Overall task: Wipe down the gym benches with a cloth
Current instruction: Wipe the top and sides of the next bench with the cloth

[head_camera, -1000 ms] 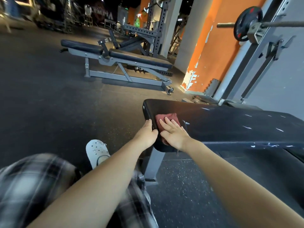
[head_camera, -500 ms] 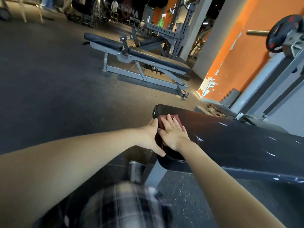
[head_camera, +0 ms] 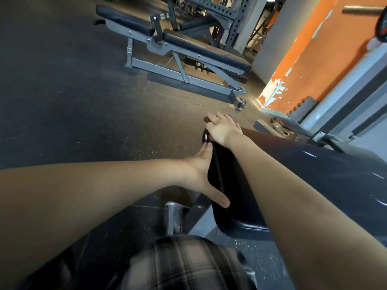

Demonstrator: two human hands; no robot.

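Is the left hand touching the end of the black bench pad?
Touching. The head view shows the left hand flat against the end of the black bench pad, thumb on its edge.

Open floor (head_camera: 73, 101) left of table (head_camera: 314, 174) end. Adjustable bench (head_camera: 201, 49) well apart ahead. Rack frame (head_camera: 343, 105), orange wall (head_camera: 324, 49) crowd right. Metal leg (head_camera: 174, 218) underneath.

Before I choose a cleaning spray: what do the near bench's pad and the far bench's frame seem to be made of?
The near bench's pad looks like black vinyl or faux leather with a glossy finish: light streaks shine on it and a seam runs along its end. The far bench's frame looks like grey painted steel: square tubes, bolted joints.
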